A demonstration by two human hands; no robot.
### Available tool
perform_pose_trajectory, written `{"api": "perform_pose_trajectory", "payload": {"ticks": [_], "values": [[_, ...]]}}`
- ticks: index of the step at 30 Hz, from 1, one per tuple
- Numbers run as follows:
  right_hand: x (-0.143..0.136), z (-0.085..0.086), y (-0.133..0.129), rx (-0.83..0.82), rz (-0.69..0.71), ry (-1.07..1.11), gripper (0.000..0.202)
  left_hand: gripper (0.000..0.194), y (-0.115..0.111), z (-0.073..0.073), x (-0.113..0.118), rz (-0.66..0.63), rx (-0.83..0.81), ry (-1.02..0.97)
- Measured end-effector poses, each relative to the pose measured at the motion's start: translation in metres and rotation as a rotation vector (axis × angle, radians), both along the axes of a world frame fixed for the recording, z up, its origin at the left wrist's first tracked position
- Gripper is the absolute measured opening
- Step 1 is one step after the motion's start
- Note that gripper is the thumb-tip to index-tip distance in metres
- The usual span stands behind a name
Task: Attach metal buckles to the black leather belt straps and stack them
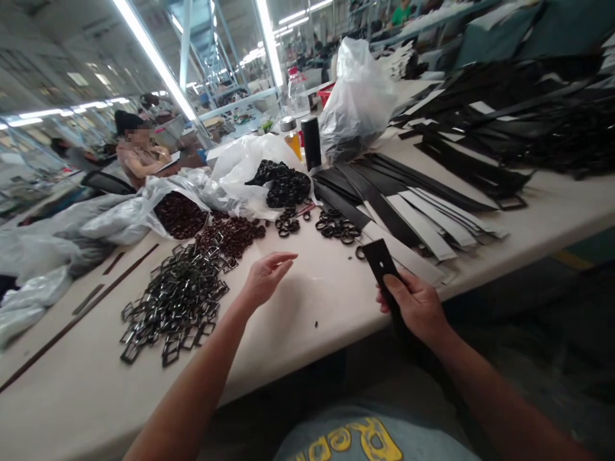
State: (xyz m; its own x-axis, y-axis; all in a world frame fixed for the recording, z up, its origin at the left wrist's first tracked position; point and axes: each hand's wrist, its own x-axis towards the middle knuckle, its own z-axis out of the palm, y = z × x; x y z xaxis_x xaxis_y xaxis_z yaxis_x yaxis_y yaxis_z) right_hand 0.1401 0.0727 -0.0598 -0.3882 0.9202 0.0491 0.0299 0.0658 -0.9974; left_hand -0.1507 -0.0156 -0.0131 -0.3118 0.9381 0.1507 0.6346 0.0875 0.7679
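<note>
My right hand (pixel 416 301) grips a black belt strap (pixel 377 256) near its end, with the thumb lying on top. A small slot shows in the strap's end, and the rest hangs down past the table's front edge along my forearm. Over the table, my left hand (pixel 266 278) is held with its fingers stretched out and nothing visible in them. It is nearest to a heap of dark metal buckles (pixel 177 294) on its left and a pile of small brown pieces (pixel 230 237) beyond it. Black strap loops (pixel 339 225) lie loose between the two hands, farther back.
Black and white strips (pixel 423 218) lie stacked on the right of the table (pixel 288 333). Behind stand a filled plastic bag (pixel 355 96), a black cylinder (pixel 311 142) and a clear bottle (pixel 296 93). A bag of brown pieces (pixel 180 214) lies left. Another person (pixel 141 150) sits beyond.
</note>
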Motion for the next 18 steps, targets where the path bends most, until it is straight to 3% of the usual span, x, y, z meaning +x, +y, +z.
{"api": "perform_pose_trajectory", "payload": {"ticks": [5,10,14,18], "values": [[0.003,-0.001,-0.004,0.126,0.071,-0.067,0.042,0.023,0.055,-0.015,-0.007,0.001,-0.029,0.357],[0.005,-0.001,-0.004,0.219,0.092,-0.106,0.038,0.021,0.068,-0.013,-0.025,0.115,-0.021,0.507],[0.007,-0.004,-0.003,0.225,0.101,-0.112,0.037,0.018,0.049,-0.004,-0.054,0.267,-0.061,0.557],[0.012,-0.011,-0.003,0.164,0.077,-0.164,0.038,0.021,-0.005,0.009,-0.093,0.474,-0.133,0.564]]}}
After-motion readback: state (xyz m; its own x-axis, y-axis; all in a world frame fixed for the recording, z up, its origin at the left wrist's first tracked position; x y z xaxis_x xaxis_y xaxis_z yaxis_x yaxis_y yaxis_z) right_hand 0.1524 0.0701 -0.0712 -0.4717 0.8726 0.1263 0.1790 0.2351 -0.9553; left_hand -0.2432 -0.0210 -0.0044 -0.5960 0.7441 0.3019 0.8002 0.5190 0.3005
